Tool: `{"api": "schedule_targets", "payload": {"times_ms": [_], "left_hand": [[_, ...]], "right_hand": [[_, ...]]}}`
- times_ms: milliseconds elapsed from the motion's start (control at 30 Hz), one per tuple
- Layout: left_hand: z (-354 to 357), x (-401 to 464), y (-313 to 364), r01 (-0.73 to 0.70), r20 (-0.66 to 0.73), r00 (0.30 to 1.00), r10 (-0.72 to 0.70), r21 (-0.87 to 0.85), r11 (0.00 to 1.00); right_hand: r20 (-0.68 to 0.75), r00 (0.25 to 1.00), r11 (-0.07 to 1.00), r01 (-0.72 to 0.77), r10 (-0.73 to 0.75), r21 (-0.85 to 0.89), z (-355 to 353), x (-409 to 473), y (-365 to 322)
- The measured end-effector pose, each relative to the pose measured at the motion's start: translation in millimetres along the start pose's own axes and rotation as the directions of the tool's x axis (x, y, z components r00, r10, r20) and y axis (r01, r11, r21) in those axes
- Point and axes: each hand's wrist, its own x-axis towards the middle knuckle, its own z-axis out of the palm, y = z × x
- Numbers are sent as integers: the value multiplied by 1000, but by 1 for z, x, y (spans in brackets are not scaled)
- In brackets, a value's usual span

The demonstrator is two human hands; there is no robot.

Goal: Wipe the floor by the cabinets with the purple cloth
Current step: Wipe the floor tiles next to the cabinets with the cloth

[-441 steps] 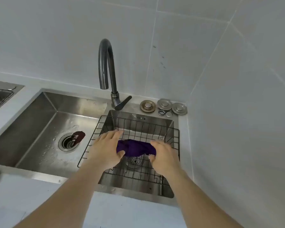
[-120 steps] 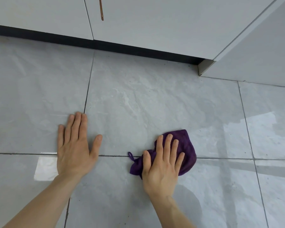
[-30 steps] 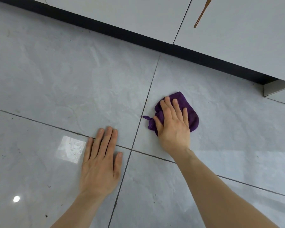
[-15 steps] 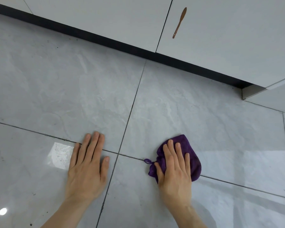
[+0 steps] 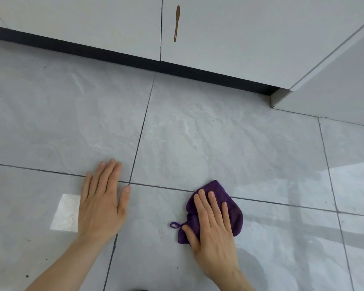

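Cloth [image 5: 229, 203], bunched, lies at five o'clock on the floor [image 5: 198, 133]. Left hand [image 5: 101, 202], at seven, is spread flat on bare tile as a prop; right hand [image 5: 214, 227] presses flat on the cloth. Wiping looks underway; specks toward the cabinets [image 5: 93, 22] at twelve remain.

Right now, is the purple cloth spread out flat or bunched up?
Bunched up: the purple cloth lies crumpled in folds under the right hand, its loop sticking out.

Grey tiled floor [image 5: 198, 143]: purple cloth [image 5: 233, 208], both palms flat.
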Motion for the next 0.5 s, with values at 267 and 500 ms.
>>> {"api": "schedule_targets", "payload": {"times_ms": [267,500], "left_hand": [[2,-15,90,-458,275,820,502,-210,864],[33,-27,119,-665,356,663,659,-123,736]], "right_hand": [[-39,999,997,16,-13,79,-19,-22,29],[-78,997,994,-10,18,107,-20,-24,42]]}}
